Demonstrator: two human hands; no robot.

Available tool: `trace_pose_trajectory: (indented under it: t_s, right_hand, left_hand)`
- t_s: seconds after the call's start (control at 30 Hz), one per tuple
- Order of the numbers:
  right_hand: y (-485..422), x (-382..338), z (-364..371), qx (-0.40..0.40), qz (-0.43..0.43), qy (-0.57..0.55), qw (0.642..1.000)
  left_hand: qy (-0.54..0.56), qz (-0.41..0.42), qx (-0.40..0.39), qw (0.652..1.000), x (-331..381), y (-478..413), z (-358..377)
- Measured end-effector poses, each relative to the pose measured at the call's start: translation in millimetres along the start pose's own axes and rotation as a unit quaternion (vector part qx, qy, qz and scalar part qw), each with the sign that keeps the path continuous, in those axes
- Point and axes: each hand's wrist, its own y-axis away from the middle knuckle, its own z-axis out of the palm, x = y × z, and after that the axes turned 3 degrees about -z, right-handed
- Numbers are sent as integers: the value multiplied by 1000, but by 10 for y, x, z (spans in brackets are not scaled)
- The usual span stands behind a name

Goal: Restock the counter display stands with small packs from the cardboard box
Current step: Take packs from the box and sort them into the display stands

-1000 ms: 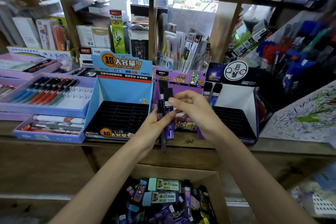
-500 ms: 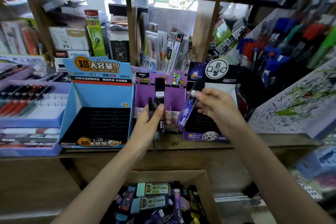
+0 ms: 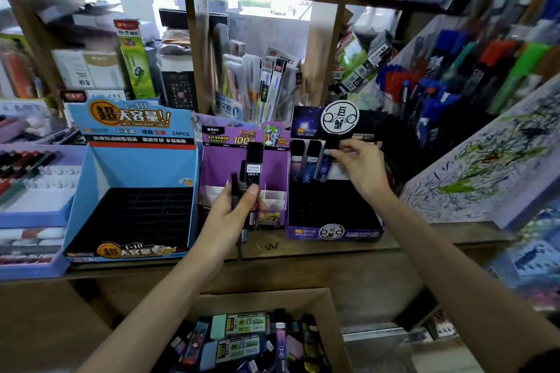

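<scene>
Landmark: purple display stand (image 3: pixel 242 157), centre of the wooden counter (image 3: pixel 303 248). Left hand (image 3: pixel 233 218) is raised in front of the purple stand's lower half, fingers closed around a small bundle of slim black packs (image 3: pixel 253 166); the tallest pack stands upright above the thumb and shows a white label, and the bottom ends stick out below the palm. Right hand (image 3: pixel 360 169) is to the right of the purple stand, at the back row of the dark display stand (image 3: pixel 333 212), thumb and fingers pinching the black cap of a blue pack (image 3: pixel 324 166) that stands third in that row. Two more blue packs (image 3: pixel 304 162) stand upright just beside it, between it and the purple stand; the rest of the dark stand's grid looks unfilled. Left of the purple stand sits a blue display stand (image 3: pixel 133 166) with an empty black slotted tray. Below and in front of the purple stand, under the counter edge, the open cardboard box (image 3: pixel 327 312) holds a loose heap of mixed small packs (image 3: pixel 242 339), green, teal, purple and black.
</scene>
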Motion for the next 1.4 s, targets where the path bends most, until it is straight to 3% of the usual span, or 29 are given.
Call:
trace_pose_trajectory:
  t_s: [0.2,0.33,0.47,0.53,0.6,0.67,0.73,0.8,0.87,1.07,1.23,1.4]
  right_hand:
    - [-79,123,97,-48,37,-28,998]
    - [-55,155,178,-21,72,-16,997]
    - [-41,47,170,-40,58,124,990]
    - [35,-56,121,-48,40,246,967]
    - [183,-184,63,8,-13,337,941]
    - [393,-328,43,50,-67,277,957]
    - [600,-495,90,-25,-46,97,994]
    - [765,-617,193,-131,11,-74,989]
    - [840,-666,257,-162,31,-146,975]
    - [870,-632,222,-144,41,-158,976]
    - [513,-561,-162,-30,99,-244,964]
    - [118,-395,-407,42,24,-42,998]
  left_hand:
    - [1,-8,-4,1000,12,-27,-15]
    - [-2,-18,-7,1000,16,-33,-21]
    - [17,-29,-4,999,35,-4,4]
    - [23,-37,-4,999,52,18,19]
    - [26,-42,-5,999,74,33,34]
    - [20,-41,-13,999,103,44,60]
    - [21,-42,-31,998,136,51,111]
    - [14,-48,-51,997,168,62,175]
    - [9,-53,-70,996,190,82,244]
    - [2,-66,-99,993,224,150,338]
    - [29,-101,-108,989,263,143,226]
    - [55,-104,-111,987,263,173,107]
